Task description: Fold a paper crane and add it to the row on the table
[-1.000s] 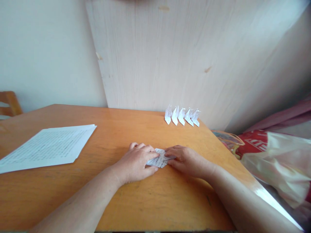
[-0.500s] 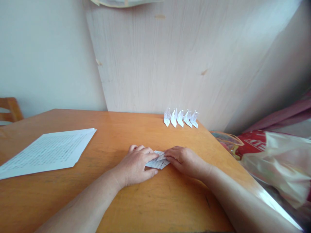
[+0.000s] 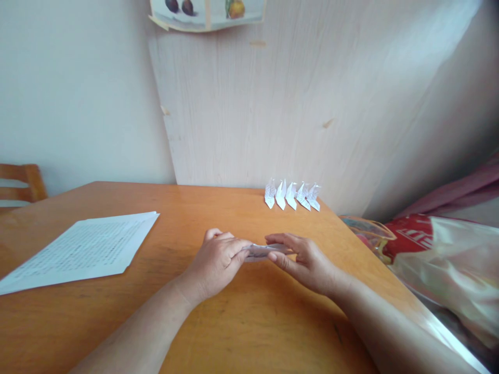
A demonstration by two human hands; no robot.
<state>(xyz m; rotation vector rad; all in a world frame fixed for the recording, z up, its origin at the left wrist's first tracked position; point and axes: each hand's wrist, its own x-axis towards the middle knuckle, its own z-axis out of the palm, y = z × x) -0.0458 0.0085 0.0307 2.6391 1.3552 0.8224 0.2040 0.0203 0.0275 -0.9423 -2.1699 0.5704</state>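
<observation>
A small folded printed paper (image 3: 258,252) is held between my two hands, tilted so that it shows as a narrow strip just above the table. My left hand (image 3: 220,259) pinches its left end, thumb below and fingers on top. At the other end my right hand (image 3: 307,259) has its thumb against the near edge and its fingers over the far side, with a gap between them where the paper shows. The paper's inner folds are hidden at this angle.
Several folded white paper pieces (image 3: 291,196) stand in a row at the back right of the wooden table (image 3: 218,332). Printed sheets (image 3: 89,249) lie at the left. A chair (image 3: 33,182) stands beyond, and plastic bags (image 3: 448,265) lie past the right edge.
The folded paper has been lifted off the table and tipped edge-on. My right hand has opened its grip somewhat, thumb and fingers further apart. The view has tilted up slightly.
</observation>
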